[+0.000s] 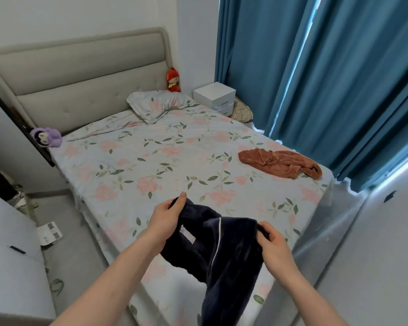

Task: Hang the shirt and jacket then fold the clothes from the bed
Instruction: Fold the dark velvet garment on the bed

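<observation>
**Navy fleece in both hands at the foot of the bed**

Dark navy and fuzzy, with thin white piping down one edge and a small white label showing, that's the garment [212, 250] held up over the near end of the bed [132, 165]. The left hand [167, 215] pinches the top edge on its side, thumb and fingers closed on the fabric. The right hand [273, 241] grips the opposite top edge, fingers curled round a bunched bit of cloth. The rest of it hangs down between the forearms, past the mattress edge and out of the bottom of the view. Can't really tell if it's a top or trousers from here.

Further up the bed, near the right edge, a rust-orange garment [280, 164] lies crumpled flat on the floral sheet, well apart from the hands.

Other stuff: a floral pillow [158, 104] at the padded grey headboard [80, 74], a red plush toy [173, 80] in the corner behind it, a purple plush [46, 136] at the left side of the mattress, a small white drawer box [216, 96] by the teal curtains [327, 67].
</observation>
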`<state>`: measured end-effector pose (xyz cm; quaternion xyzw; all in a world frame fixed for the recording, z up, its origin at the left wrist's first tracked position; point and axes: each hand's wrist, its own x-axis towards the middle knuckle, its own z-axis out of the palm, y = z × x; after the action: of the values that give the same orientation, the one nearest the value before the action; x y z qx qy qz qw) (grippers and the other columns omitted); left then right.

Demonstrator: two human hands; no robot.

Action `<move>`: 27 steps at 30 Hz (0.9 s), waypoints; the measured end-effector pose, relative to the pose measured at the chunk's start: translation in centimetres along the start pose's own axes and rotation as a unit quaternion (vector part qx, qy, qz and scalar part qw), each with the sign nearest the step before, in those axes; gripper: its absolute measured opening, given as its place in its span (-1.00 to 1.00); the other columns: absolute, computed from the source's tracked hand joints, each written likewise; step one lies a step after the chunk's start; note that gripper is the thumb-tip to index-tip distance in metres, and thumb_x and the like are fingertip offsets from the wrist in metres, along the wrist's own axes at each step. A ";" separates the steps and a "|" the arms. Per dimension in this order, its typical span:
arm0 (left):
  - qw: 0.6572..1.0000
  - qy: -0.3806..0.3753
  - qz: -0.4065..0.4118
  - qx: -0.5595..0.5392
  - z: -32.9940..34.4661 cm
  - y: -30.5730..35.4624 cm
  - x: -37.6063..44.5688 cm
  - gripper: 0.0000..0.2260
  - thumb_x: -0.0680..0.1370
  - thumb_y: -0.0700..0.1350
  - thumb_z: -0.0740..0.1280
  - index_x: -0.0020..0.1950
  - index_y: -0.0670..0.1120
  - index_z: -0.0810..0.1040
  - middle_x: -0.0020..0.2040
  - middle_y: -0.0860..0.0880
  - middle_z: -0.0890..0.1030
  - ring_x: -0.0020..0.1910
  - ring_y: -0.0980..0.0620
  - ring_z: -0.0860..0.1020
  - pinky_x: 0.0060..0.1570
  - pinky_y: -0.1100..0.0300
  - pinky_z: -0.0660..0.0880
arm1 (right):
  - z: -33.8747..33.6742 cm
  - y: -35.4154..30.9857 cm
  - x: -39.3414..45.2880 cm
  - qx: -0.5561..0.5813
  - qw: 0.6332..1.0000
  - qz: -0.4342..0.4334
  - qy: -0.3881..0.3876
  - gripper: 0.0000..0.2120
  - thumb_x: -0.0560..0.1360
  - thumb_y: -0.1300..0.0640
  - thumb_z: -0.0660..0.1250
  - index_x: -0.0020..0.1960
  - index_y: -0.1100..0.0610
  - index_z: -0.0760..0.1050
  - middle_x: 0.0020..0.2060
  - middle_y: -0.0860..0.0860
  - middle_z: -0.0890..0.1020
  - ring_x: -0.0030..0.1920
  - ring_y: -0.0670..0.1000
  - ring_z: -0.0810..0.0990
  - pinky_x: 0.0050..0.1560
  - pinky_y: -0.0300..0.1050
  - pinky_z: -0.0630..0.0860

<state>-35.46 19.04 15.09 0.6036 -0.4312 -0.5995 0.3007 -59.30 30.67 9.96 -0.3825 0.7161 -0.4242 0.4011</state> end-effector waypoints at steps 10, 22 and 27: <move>0.992 -0.022 0.004 -0.126 -4.9 3.1 -2.3 -0.41 0.51 0.31 0.37 0.09 -0.25 0.61 -0.02 -0.16 0.66 -0.05 0.02 0.67 -0.02 0.13 0.56 | -3.6 6.2 2.3 -0.035 0.983 0.143 0.106 -0.85 0.64 0.06 0.29 0.03 0.03 0.64 -0.05 0.02 0.71 -0.04 0.06 0.65 -0.01 0.03 0.55; 0.930 -0.295 0.166 0.143 -10.8 7.7 -0.6 -0.80 0.45 -0.44 0.48 -0.01 -0.24 0.57 -0.08 -0.26 0.68 -0.08 -0.23 0.69 0.05 -0.12 0.62 | 12.4 -6.0 -4.0 -0.068 0.995 -0.033 -0.060 -0.09 0.32 -0.30 0.57 0.54 -0.40 0.18 0.43 -0.46 0.32 0.40 -0.33 0.31 0.41 -0.13 0.35; 0.864 -0.356 0.255 0.248 -15.2 9.1 1.5 -0.82 0.46 -0.34 0.53 -0.09 -0.10 0.61 -0.15 -0.11 0.67 -0.16 0.01 0.64 -0.08 0.16 0.56 | 19.0 -11.4 -3.9 -0.040 0.994 -0.100 -0.006 -0.79 0.56 0.11 0.39 0.11 -0.16 0.63 -0.06 -0.08 0.71 -0.03 -0.08 0.66 0.03 -0.04 0.58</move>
<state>-22.14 11.30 23.96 0.2728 -0.7825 -0.5489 0.1094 -38.37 24.43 15.31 -0.4710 0.6879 -0.4309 0.3454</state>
